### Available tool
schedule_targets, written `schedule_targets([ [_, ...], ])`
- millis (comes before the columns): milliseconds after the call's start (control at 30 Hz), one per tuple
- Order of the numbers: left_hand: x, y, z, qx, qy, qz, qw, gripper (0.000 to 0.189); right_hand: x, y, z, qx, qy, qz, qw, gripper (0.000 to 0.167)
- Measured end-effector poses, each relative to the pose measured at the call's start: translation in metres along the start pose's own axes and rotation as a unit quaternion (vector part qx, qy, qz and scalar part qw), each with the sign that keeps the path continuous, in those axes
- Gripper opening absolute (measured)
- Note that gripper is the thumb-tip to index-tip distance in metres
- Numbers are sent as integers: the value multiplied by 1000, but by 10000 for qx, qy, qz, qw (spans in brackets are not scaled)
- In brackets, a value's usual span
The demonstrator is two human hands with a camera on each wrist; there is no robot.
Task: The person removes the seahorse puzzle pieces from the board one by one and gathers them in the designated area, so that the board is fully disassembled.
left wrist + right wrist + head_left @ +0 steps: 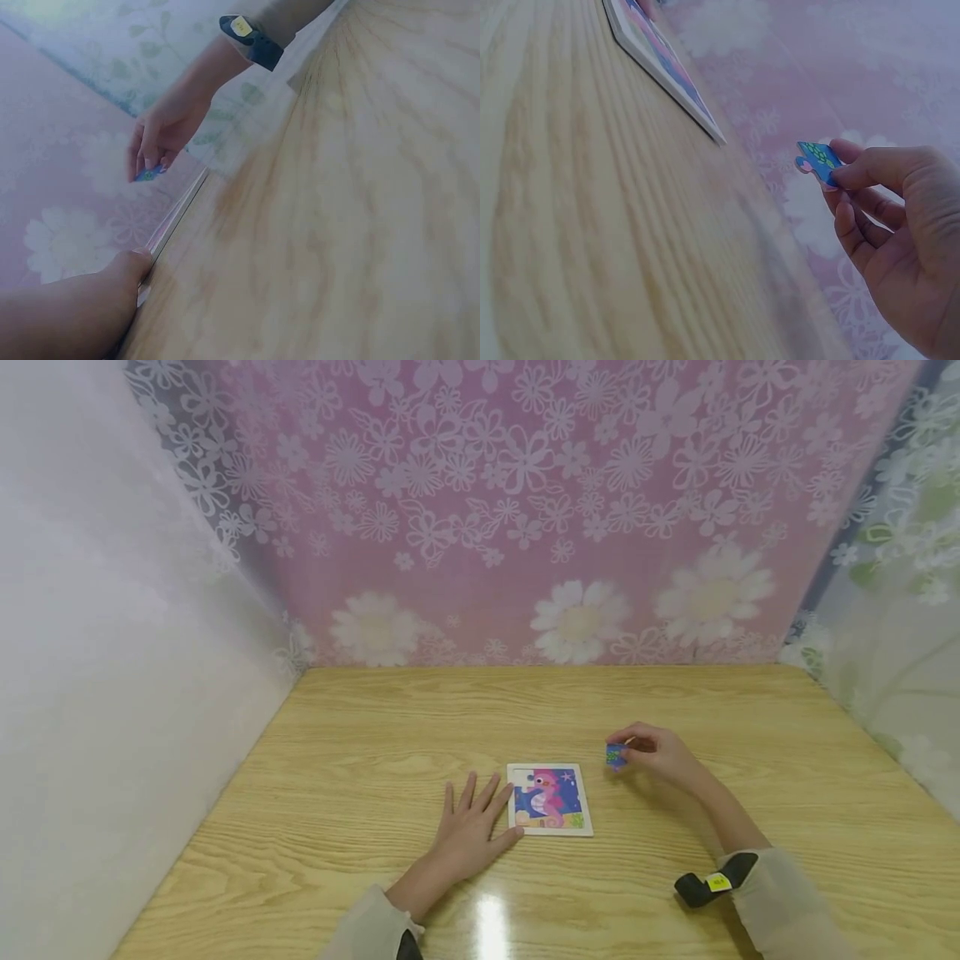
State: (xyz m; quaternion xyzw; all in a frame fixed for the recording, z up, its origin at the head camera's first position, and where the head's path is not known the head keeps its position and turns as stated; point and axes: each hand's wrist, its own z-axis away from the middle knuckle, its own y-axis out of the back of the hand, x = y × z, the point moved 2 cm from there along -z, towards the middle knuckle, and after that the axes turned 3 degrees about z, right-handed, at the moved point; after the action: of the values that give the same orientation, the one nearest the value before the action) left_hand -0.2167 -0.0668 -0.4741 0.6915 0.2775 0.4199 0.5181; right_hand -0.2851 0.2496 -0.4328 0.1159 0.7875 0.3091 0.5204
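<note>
A square jigsaw puzzle (550,800) with a pink seahorse on blue lies in a white frame on the table. Its upper left corner shows a pale gap. My left hand (468,839) lies flat with spread fingers at the frame's left edge, the thumb and a fingertip touching it. Right of the frame, my right hand (660,760) pinches a blue puzzle piece (819,161) between thumb and fingers, above the tabletop. Green leaf-like marks and a bit of pink show on the piece. In the left wrist view the frame appears edge-on beside the left thumb.
The wooden table (360,727) runs back to a pink flowered curtain (465,527). A pale wall (112,652) stands on the left, and a white leaf-patterned sheet (900,677) on the right. A black strap (712,883) is around the right wrist.
</note>
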Motion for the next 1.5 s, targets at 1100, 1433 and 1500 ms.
schedule_targets([
  [1100, -2, -5, -1, 70, -17, -161, 9998, 68, 31, -5, 14, 24, 66, -229, 9997, 18],
  [1433, -1, -3, -1, 34, -11, -94, 9999, 67, 31, -8, 15, -9, 49, 394, 9992, 20],
  [1500, -1, -3, -1, 39, -12, -95, 9999, 67, 31, -8, 15, -14, 51, 465, 9989, 20],
])
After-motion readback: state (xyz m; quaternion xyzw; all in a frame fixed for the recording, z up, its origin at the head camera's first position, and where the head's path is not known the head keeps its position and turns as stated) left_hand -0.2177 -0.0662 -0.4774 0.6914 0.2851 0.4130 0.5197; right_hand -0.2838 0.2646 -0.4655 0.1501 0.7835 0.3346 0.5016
